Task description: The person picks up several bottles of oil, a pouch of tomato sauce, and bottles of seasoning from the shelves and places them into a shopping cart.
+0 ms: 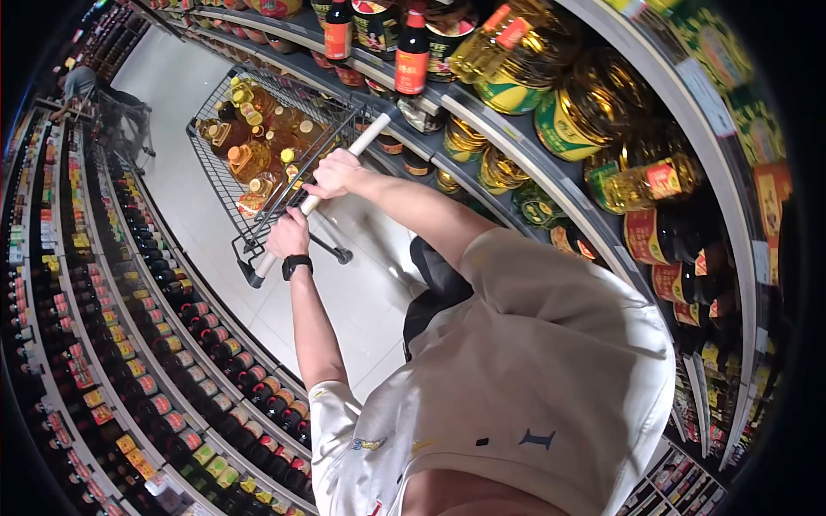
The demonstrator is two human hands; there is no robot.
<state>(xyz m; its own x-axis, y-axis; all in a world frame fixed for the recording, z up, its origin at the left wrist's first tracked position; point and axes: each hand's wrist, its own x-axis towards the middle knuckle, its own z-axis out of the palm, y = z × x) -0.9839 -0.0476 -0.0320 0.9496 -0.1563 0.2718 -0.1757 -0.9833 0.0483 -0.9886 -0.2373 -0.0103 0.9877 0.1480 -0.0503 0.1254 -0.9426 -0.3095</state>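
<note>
Both hands grip the pale handle [373, 133] of a wire shopping cart [225, 191]. My left hand [289, 234], with a dark watch on its wrist, is closed round the lower-left part of the handle. Further up and to the right, my right hand [335, 175] has its fingers wrapped round the same bar. Inside the cart lie several oil bottles [249, 160] with orange, yellow and red caps, and some dark bottles.
Shelves of large oil bottles [572, 116] run close along the right. Shelves of dark bottles [206, 331] curve along the left. Pale floor [176, 73] stretches beyond the cart. Another person [82, 84] is at the upper left beside a cart.
</note>
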